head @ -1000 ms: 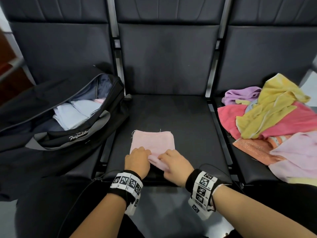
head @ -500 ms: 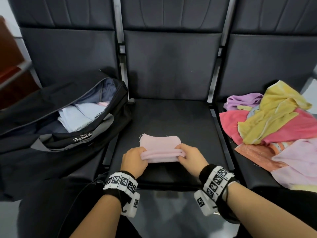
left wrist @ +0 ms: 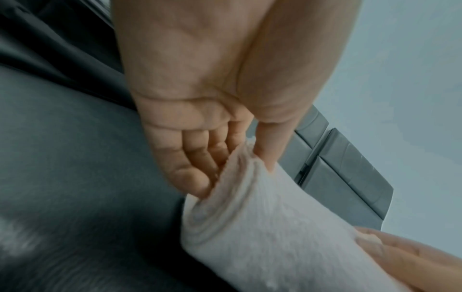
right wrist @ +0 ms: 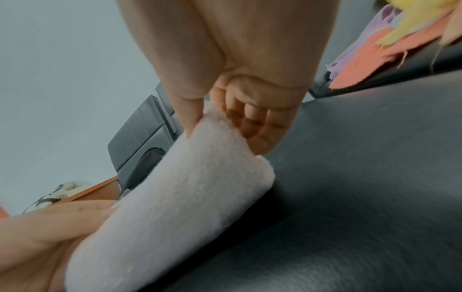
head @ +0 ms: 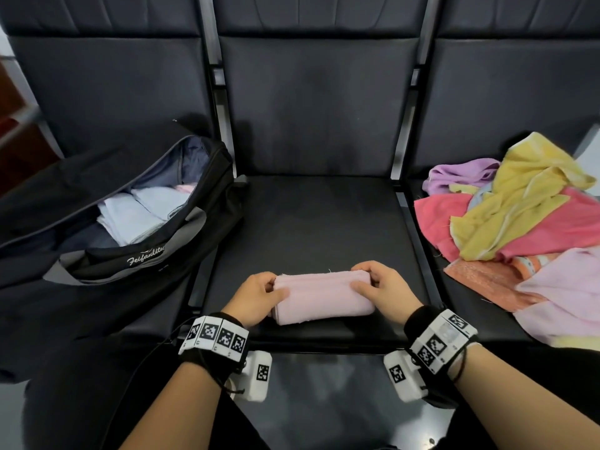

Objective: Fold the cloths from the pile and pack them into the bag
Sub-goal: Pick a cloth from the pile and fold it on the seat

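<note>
Fingers (left wrist: 190,173) of your left hand (head: 256,297) curl onto the left end of the pink cloth (head: 321,297), thumb on the top face, the rest against the end of the stack. Your right hand (head: 383,287) does the same on the right end: thumb on top, fingers (right wrist: 260,126) curled round the far edge. Both hands clamp the cloth between them.

Cloth is folded into a thick, narrow bundle with several layers showing at the ends. It sits at the front edge of the middle seat (head: 324,222); wrist views hint at its underside being just off the cushion, but you cannot tell for sure.

Bag (head: 107,241) lies on the left seat, well apart from the cloth, black, zip open, mouth facing you. Pale folded cloths (head: 139,212) are already inside, with a bit of pink beside them.

Pile (head: 519,228) is on the right seat, unfolded: yellow cloth on top, pink-red under it, lilac at the back, orange and light pink at the front edge.

Marker bands (head: 216,336) sit on both your wrists, a camera box under each.
</note>
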### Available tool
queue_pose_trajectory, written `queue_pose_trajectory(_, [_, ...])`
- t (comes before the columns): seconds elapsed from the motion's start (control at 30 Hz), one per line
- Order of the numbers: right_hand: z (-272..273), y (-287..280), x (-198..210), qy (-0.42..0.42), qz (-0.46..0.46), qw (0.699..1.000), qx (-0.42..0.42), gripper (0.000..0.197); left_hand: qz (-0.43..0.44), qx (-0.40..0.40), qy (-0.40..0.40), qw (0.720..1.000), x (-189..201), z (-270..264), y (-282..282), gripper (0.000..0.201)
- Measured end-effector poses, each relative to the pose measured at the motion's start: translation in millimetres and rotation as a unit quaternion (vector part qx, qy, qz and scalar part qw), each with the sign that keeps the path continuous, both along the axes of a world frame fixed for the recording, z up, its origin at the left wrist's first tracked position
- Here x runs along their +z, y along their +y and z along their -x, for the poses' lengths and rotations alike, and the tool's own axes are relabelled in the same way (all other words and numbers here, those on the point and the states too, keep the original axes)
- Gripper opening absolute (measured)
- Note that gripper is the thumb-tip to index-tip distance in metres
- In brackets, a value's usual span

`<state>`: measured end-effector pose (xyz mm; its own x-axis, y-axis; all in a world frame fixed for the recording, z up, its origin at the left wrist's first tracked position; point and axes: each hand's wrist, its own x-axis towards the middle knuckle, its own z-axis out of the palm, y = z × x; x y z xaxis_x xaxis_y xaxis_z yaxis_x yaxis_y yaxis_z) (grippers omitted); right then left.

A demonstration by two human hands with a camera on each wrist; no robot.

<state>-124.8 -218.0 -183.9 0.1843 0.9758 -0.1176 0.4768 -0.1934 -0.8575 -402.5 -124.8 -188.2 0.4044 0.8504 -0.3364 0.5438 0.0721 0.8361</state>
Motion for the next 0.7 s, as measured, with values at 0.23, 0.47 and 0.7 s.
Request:
queue_pose_trajectory(0.23, [3,23,-17,-0.061,0.056,0.995,-0.056,0.023,-0.068,0.084,0.056,0.993,-16,-17,8,0.012])
queue_pose_trajectory(0.47, [2,28,-31,-0.114,0.143,0.983,-0.015,0.039,-0.077,0.099,0.077,0.989,-23,-21,7,0.008])
queue_pose_trajectory(0.7, [1,32,-24,-0.112,0.156,0.981,0.005,0.011,-0.067,0.091,0.076,0.991,-14,-20,-2,0.012])
